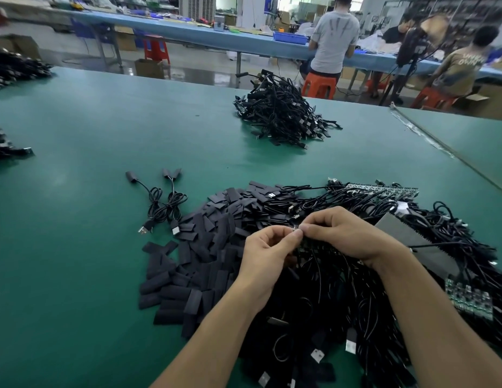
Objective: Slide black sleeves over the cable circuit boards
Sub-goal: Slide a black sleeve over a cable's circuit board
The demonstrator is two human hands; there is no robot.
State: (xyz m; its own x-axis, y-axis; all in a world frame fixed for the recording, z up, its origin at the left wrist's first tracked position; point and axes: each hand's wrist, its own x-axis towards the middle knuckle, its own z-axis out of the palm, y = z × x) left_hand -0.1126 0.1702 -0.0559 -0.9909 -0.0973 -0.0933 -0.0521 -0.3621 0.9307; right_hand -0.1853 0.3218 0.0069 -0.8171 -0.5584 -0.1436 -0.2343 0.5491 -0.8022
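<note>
Left hand (268, 249) and right hand (339, 233) meet at frame centre, fingertips pinched together on small cable end (296, 228); exact part unclear. Loose black sleeves (205, 247) heaped lower centre-left on green table (76, 247). Cable tangle (356, 289) beneath hands.

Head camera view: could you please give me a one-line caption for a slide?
Both hands, left hand and right hand, pinch a small part above loose black sleeves and tangled cables on a green table.
</note>
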